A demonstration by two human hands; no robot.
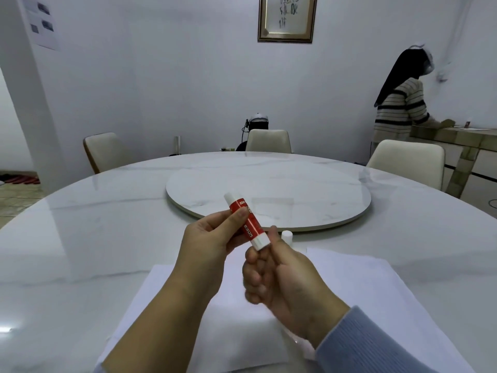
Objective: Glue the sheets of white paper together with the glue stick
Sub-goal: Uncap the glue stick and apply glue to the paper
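Hands gripped a red glue stick (247, 222) above white paper sheets (349, 286). Left hand (208, 242) pinched its middle; right hand (279, 275) held its base.

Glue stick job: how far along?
Done: cap looks off, standing on the table. In hand: left hand holds the glue stick; right hand is at its bottom end. Left: no glue visibly on the paper; sheets not joined yet.

Paper sheets (349, 286) lying on table (94, 238) at near edge; glue stick (246, 222) hovering above them, btwn left hand (212, 238) & right hand (279, 275); cap (287, 236) standing just behind; turntable (269, 189) sitting at ctr.
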